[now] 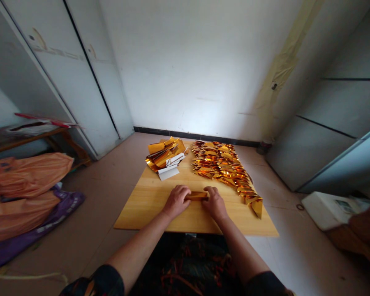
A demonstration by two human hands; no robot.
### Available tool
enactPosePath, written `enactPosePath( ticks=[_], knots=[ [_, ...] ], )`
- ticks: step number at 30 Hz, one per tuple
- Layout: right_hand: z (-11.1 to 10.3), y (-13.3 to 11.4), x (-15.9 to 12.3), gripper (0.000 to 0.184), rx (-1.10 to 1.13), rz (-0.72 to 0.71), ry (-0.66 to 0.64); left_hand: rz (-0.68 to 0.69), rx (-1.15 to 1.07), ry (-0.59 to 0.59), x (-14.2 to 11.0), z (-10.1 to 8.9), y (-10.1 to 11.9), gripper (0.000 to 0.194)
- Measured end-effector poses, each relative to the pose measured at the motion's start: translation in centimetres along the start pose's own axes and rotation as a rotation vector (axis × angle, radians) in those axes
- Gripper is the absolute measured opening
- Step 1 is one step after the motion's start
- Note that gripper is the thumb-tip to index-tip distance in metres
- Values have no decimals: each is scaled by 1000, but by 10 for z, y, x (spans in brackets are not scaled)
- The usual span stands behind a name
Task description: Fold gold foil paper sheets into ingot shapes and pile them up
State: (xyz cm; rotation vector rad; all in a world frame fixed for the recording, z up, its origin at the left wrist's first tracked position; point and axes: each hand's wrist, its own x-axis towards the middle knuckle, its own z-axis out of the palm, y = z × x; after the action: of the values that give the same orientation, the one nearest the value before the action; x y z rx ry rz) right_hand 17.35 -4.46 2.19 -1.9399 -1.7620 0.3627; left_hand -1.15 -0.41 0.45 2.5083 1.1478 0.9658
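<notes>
Between my two hands a strip of folded gold foil paper (197, 196) lies level, just above or on the wooden board (142, 207). Its left end is gripped by my left hand (177, 201), fingers curled round it. My right hand (215, 202) closes on the other end in the same way. Beyond my left hand sits a loose pile of gold foil sheets (165, 155), some showing a white back. Farther right, folded gold foil pieces (217, 160) overlap in long rows that run down toward the board's front right corner.
A grey-white cabinet (89, 74) stands at the left and another cabinet (333, 107) at the right. Orange and purple bags (27, 193) lie on the left. A white box (325, 209) rests on the floor at the right. The wall (188, 70) rises behind the board.
</notes>
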Motion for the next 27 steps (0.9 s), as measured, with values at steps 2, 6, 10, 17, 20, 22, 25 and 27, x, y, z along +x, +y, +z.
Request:
enactPosePath(
  ticks=[2,6,10,17,20,22,25,27],
  knots=[
    [-1,-3,-4,39,0,-41,10,12,10,-11,-1,-1,0,19],
    [-3,-7,-11,34,-67,-115,8,29,36,-12,-1,-1,0,12],
    [-4,-3,-16,20,-159,-171,8,47,68,-24,-2,-1,0,8],
    [-8,13,-20,18,-117,-275,-17,55,70,-52,-7,-8,4,5],
    [-10,18,-22,16,-74,-330,-25,65,67,-70,-11,-13,4,10],
    [-11,20,-21,15,-42,-361,-36,67,68,-88,-13,-16,3,15],
    [-12,23,-21,17,5,-388,-52,47,72,-129,-16,-19,1,20],
    [-12,24,-20,19,45,-379,-54,25,76,-145,-16,-19,0,22]
  ],
)
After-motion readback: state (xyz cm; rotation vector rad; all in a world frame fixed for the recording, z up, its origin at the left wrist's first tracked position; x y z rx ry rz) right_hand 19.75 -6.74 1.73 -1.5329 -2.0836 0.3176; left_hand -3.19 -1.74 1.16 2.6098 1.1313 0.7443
